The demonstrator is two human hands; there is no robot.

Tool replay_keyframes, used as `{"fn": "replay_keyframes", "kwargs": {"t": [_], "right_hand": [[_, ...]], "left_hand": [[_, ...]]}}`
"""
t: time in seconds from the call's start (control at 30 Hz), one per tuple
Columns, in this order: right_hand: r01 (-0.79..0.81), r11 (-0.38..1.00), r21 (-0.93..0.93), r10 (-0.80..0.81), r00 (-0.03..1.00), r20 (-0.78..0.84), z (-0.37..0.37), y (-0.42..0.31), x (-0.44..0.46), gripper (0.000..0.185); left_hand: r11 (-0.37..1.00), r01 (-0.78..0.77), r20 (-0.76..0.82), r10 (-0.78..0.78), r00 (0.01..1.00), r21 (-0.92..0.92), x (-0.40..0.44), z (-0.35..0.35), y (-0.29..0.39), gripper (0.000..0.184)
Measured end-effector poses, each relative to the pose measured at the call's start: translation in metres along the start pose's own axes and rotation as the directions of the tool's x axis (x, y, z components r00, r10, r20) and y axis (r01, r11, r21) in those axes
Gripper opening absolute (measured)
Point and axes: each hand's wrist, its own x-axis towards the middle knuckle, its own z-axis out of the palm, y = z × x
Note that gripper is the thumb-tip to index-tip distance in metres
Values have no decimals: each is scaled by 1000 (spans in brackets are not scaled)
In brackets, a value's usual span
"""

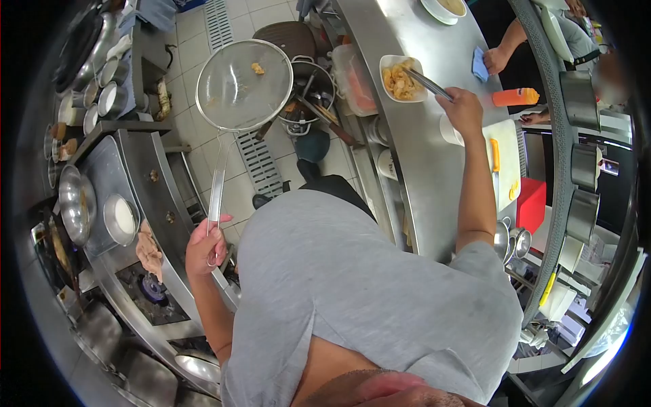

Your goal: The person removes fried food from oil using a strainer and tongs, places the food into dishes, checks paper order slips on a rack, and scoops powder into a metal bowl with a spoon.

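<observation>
My left hand [207, 245] is closed round the long handle of a wire-mesh strainer [234, 91], held out over the floor. One small fried piece [258, 68] lies in its mesh. My right hand [464, 112] grips metal tongs [428, 84], whose tips reach into a white square bowl [405, 61] on the steel counter. Golden fried pieces [401, 83] fill much of that bowl. Whether the tongs' tips pinch a piece, I cannot tell.
Across the counter [434, 169], another person's hand [497, 60] presses a blue cloth [480, 64]. An orange bottle [515, 97] and a white cutting board [502, 156] with a yellow-handled knife [496, 154] are nearby. A stove [152, 288] stands on my left.
</observation>
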Motion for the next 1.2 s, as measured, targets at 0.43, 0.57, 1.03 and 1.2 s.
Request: {"fn": "replay_keyframes", "kwargs": {"t": [0.43, 0.57, 1.03, 1.2], "right_hand": [[31, 999, 10, -31, 999, -27, -24, -16, -9, 32], [289, 851, 439, -264, 957, -117, 17, -86, -2, 31], [447, 866, 226, -422, 894, -150, 87, -208, 13, 26], [245, 905, 347, -195, 965, -174, 54, -138, -8, 27]], "left_hand": [[998, 31, -10, -30, 999, 61, 0, 11, 8, 39], [995, 14, 16, -16, 1000, 102, -2, 18, 7, 36], [991, 43, 29, -47, 998, 130, -5, 21, -2, 39], [998, 13, 18, -14, 1000, 69, -5, 11, -8, 42]]}}
